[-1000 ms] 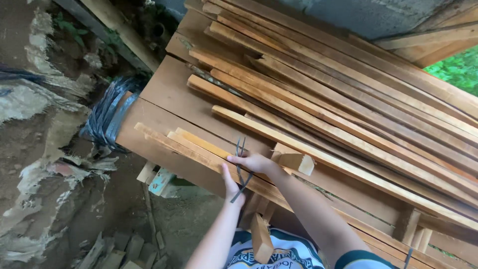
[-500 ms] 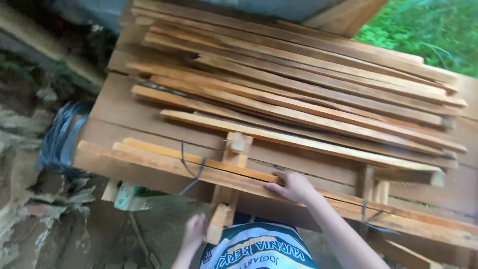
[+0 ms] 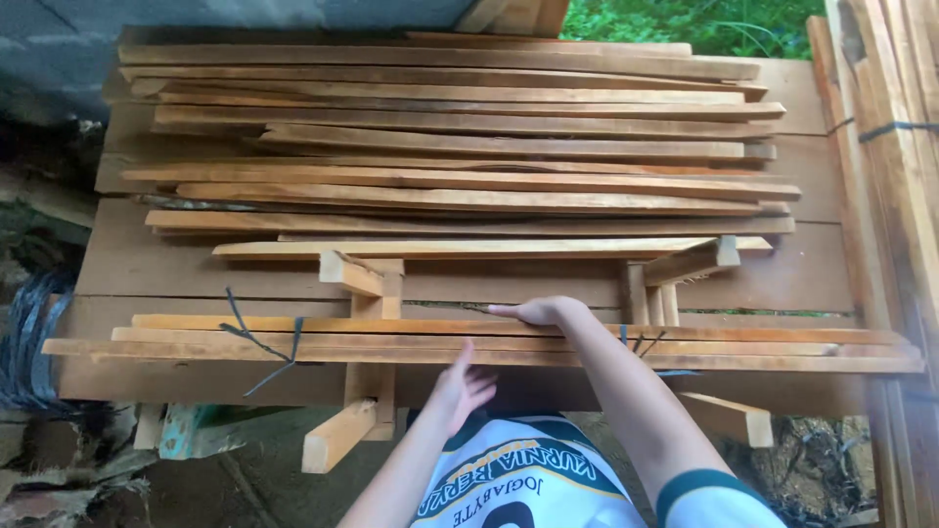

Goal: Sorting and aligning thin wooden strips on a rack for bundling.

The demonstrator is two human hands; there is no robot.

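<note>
Both hands are now working at the near edge of the workbench, on a bundle of long wooden slats (image 3: pixel 587 344) that is lying lengthwise across the front planks. Right hand (image 3: pixel 540 311) is resting flat on top of the bundle, fingers stretched out toward the left and not curled around anything. Left hand (image 3: pixel 462 383) is coming up from below the bench edge with its fingers spread, touching or just short of the bundle's front face; it is not gripping anything that I can make out.

A second ago the right hand was sitting further left, beside the dark strap (image 3: pixel 256 337) binding that end of the bundle. It is now lying near the middle, between that strap and a second strap (image 3: pixel 641 342) at the right. The left hand, which was hanging low half a second ago, is now rising to the slats. The view is also squarer to the bench than before, so both ties are showing. Judging from this, the hands are shifting from one tied end toward the bundle's centre.

Behind, a loose stack of slats (image 3: pixel 460 147) is covering the bench, with short wooden cross blocks (image 3: pixel 364 279) in between.
</note>
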